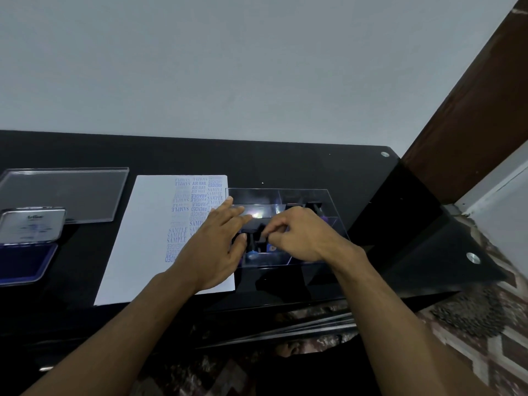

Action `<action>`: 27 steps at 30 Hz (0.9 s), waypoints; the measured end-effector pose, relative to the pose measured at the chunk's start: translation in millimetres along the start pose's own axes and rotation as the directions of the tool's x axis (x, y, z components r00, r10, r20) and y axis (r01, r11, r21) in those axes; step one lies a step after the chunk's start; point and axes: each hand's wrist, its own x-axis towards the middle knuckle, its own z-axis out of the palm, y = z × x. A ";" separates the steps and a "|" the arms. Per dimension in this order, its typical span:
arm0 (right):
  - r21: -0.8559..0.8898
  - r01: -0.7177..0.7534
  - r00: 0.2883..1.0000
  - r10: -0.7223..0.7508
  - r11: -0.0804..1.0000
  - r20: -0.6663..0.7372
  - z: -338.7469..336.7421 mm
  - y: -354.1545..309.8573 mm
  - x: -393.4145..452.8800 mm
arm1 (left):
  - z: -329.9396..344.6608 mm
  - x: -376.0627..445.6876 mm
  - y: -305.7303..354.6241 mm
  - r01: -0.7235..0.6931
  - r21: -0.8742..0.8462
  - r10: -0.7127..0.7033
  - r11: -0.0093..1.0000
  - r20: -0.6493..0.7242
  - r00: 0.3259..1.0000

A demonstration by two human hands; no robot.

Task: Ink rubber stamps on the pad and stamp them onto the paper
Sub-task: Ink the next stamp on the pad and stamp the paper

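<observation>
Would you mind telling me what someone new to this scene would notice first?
Probably both hands at the clear stamp box right of centre: the right hand pinches a black stamp inside it, and the left hand steadies its edge. Next, the white paper crowded with blue stamped words, then the open ink pad at far left.

Black glass table [314, 164], w/ open ink pad [24, 260], clear lid [65, 192], stamped paper [148, 238], clear stamp box [308, 195]

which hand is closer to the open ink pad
Left. The left hand lies at the paper's right edge, with the sheet's width between it and the ink pad at far left. The right hand is farther right, pinching a stamp in the clear box.
</observation>
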 end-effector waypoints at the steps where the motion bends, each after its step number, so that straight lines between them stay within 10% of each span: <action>1: 0.030 -0.005 0.999 0.006 1.000 -0.039 1.1 -0.8 -1.7 | 0.1 0.1 0.5 0.001 0.000 -0.001 1.000 0.000 1.000; 27: -0.064 -0.084 0.900 0.048 0.994 -0.433 31.0 -3.9 -11.4 | 3.9 7.7 8.5 0.031 0.064 -0.033 0.997 0.029 0.999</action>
